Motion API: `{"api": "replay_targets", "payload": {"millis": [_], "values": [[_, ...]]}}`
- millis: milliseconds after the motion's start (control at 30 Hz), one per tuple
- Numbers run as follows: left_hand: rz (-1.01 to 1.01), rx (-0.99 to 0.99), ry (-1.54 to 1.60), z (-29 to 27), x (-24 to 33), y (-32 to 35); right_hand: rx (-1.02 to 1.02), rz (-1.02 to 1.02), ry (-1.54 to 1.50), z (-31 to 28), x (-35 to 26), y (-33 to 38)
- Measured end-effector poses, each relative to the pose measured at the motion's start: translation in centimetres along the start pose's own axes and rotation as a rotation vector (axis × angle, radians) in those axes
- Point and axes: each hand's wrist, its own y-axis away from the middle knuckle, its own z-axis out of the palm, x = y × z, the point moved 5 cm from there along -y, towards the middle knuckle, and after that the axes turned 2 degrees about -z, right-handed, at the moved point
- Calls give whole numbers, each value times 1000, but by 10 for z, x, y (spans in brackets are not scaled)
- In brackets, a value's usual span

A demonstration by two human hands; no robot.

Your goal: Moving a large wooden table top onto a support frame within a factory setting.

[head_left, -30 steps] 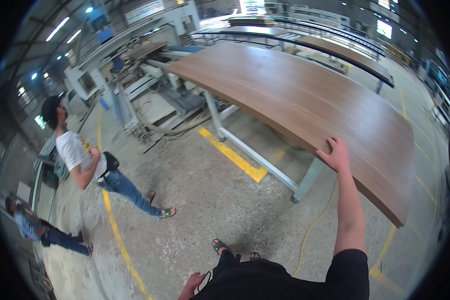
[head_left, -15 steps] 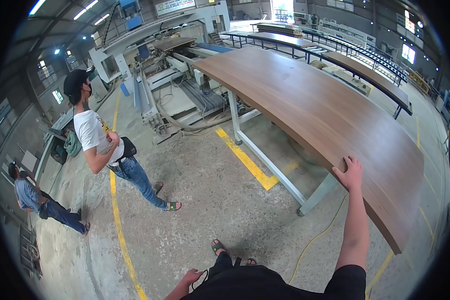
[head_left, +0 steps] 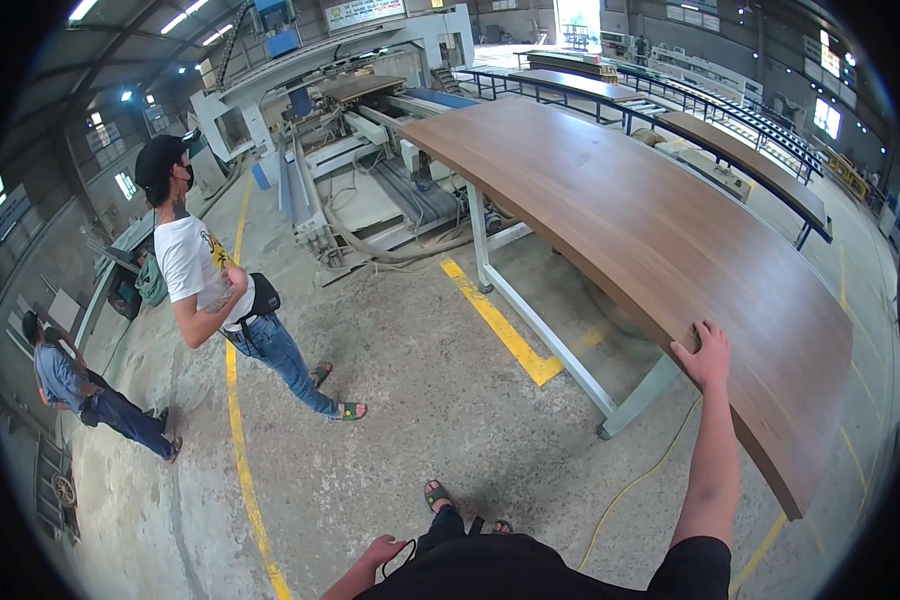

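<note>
A large brown wood-grain panel [head_left: 610,215], like a thick door leaf, lies flat on a pale metal stand [head_left: 550,340] to my right. My right hand [head_left: 708,358] rests on its near long edge, the fingers spread over the top face and the thumb beside the edge. Down at the lower edge, close to my body, my left hand [head_left: 382,551] hangs with its fingers curled together. A thin black cord [head_left: 406,553] loops beside those fingers; whether they pinch it is hard to make out.
A person in a white T-shirt [head_left: 185,260] stands at left, another in blue [head_left: 62,380] farther off. A large machine [head_left: 370,170] fills the back left. Roller conveyors [head_left: 770,150] stand beyond the panel. A yellow cable [head_left: 625,490] crosses the floor near the stand.
The whole view has shifted slightly, so the panel and people sit a little farther right and the upper scene lower. My right hand stays on the panel edge; my left stays low.
</note>
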Motion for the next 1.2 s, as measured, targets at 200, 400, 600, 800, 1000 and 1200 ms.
{"api": "replay_targets", "payload": {"millis": [200, 400, 600, 800, 1000, 1200], "values": [[-13, -3, -17, 1, 2, 0, -8, 3, 2, 1, 1, -1], [10, 5, -43, 6, 0, -5, -10, 7, 14, 2, 0, -1], [16, -11, -15, 9, -5, -9, -16, 8, 16, 0, -2, -2], [2, -20, -22, 8, -1, -10, -37, 18, 15, 0, -3, -2], [-13, -30, -14, 7, 0, -6, -40, 13, 3, 0, -7, -3], [-1, -30, -33, 10, -3, -11, -52, 12, 11, 3, -9, -4]]}}
